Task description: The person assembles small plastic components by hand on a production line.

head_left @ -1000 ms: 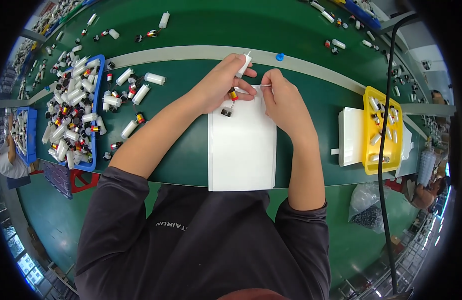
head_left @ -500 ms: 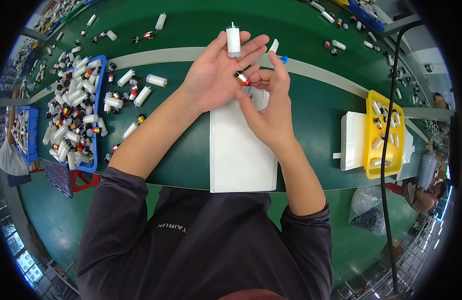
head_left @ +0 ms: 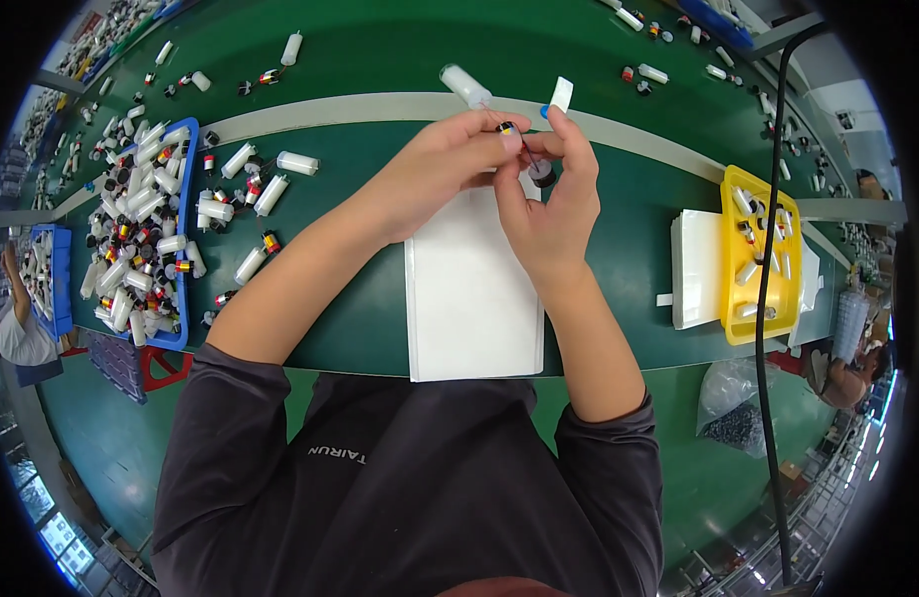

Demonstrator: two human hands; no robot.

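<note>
My left hand (head_left: 435,169) pinches a small cylindrical motor (head_left: 506,128) with a yellow and black end between thumb and forefinger. Past those fingers a white plastic cylinder (head_left: 464,87) sticks out, tilted, and thin wires seem to link it to the motor. My right hand (head_left: 551,219) is curled close beside the left, around a black round cap (head_left: 542,175) on dark wires; its exact grip is partly hidden. Below both hands a white rectangular pad (head_left: 474,289) lies on the green table.
On the left a blue bin (head_left: 191,229) is heaped with white cylinders and motors, with several loose ones (head_left: 271,195) beside it. A yellow tray (head_left: 733,259) and a white stack (head_left: 693,269) are at right. A black cable (head_left: 761,348) hangs before the tray.
My left hand has turned from an open palm bearing the white cylinder to a pinch on the motor. The cylinder now tilts beyond its fingers. My right hand has come up against the left.
</note>
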